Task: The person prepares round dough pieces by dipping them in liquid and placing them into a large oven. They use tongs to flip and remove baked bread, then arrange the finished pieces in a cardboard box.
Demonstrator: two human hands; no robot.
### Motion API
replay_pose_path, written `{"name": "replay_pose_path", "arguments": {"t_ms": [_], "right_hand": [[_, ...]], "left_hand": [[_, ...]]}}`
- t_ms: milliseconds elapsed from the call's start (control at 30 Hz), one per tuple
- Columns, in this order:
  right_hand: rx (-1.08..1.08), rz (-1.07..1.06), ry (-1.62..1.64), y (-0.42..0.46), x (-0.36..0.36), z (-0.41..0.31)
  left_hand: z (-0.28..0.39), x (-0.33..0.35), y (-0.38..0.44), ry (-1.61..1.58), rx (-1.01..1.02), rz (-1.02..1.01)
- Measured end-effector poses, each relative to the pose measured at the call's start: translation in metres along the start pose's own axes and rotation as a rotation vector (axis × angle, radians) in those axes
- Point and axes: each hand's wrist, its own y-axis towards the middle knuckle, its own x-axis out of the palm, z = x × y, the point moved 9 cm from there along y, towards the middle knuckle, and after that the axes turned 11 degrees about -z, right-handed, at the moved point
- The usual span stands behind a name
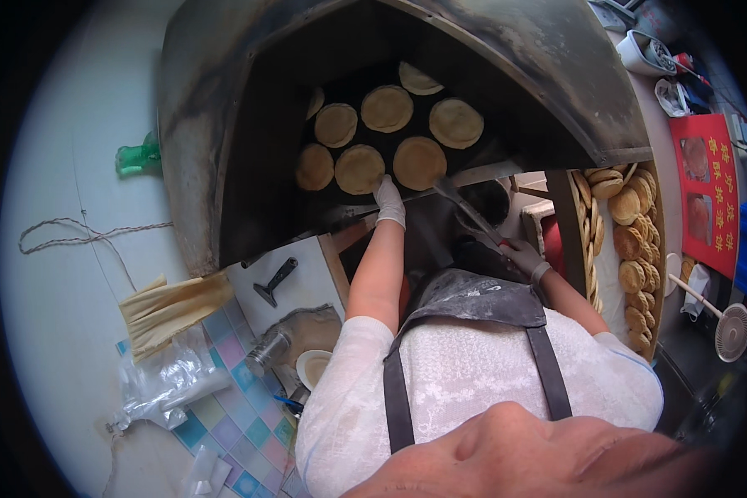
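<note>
Several round flatbreads lie on the dark baking surface inside a hooded metal oven (236, 143). My left hand (390, 200), in a pale thin glove, reaches in, its fingertips at the lower edge of a flatbread (360, 169); whether they grip it I cannot tell. My right hand (523, 258), also gloved, is closed around the handle of a long metal tool (473, 215), whose head is blurred. The tool's far end is beside the lower right edge of another flatbread (419, 163). Farther in lie more flatbreads, among them one at the right (456, 123).
Baked flatbreads (632, 243) fill a wooden-edged tray at my right, beyond the oven's metal rim. A black-handled scraper (276, 281) lies on a white board at the left, near a folded yellow cloth (174, 311) and clear plastic bags (168, 373).
</note>
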Motion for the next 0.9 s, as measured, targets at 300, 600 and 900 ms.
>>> {"name": "replay_pose_path", "arguments": {"t_ms": [300, 600, 900], "right_hand": [[-0.034, 0.019, -0.020, 0.017, -0.006, -0.024], [-0.060, -0.087, 0.070, 0.023, 0.035, -0.046], [-0.111, 0.106, -0.024, -0.017, 0.032, -0.028]], "left_hand": [[-0.013, 0.010, 0.021, 0.114, -0.003, -0.217], [0.024, -0.035, -0.091, 0.476, 0.275, -0.227], [0.029, -0.205, -0.249, 0.552, 0.596, -0.059]]}}
